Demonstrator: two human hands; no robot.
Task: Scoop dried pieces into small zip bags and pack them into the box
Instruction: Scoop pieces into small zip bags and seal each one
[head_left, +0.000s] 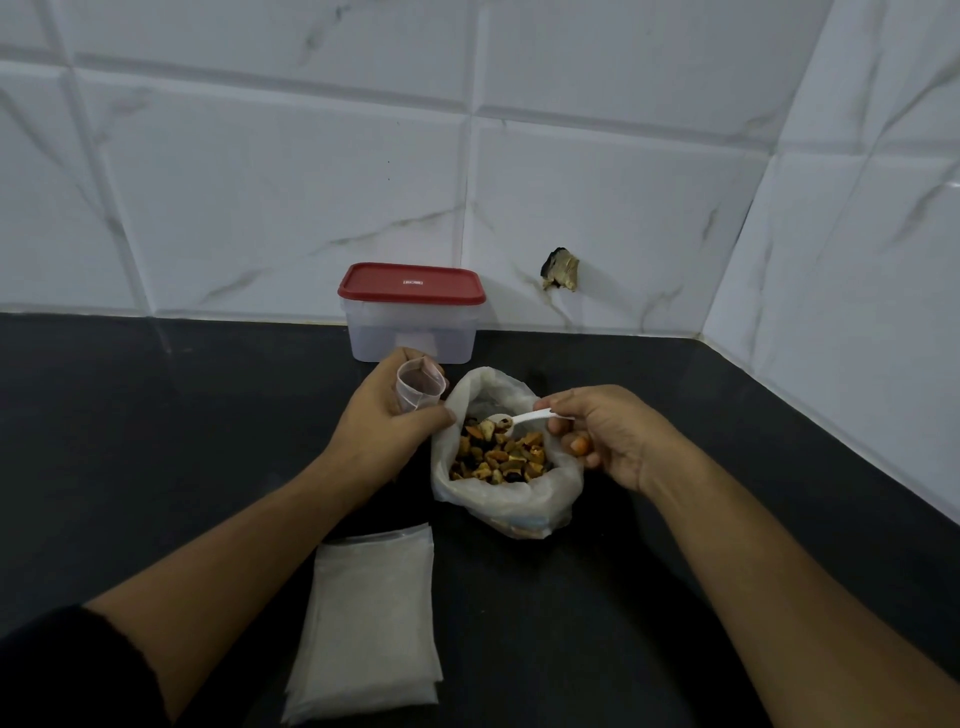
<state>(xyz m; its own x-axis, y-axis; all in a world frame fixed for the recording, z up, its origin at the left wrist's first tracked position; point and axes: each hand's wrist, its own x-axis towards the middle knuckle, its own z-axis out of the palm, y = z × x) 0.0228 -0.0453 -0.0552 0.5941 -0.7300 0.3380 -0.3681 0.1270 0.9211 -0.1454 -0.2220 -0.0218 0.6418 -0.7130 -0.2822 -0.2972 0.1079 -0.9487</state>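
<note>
A large translucent bag (511, 506) stands open on the black counter, full of dried brown, orange and dark pieces (498, 457). My right hand (608, 436) pinches a small white plastic spoon (522, 417) whose bowl holds a few pieces just above the pile. My left hand (387, 415), left of the big bag, holds a small clear zip bag (418, 392) with its mouth held open and facing up. The clear plastic box (413, 330) with a red lid (411, 283) stands shut against the tiled wall behind my hands.
A stack of flat empty zip bags (371, 618) lies on the counter (156, 441) near the front, between my forearms. The tiled wall runs behind and along the right side; a broken dark patch (561, 269) shows on a tile.
</note>
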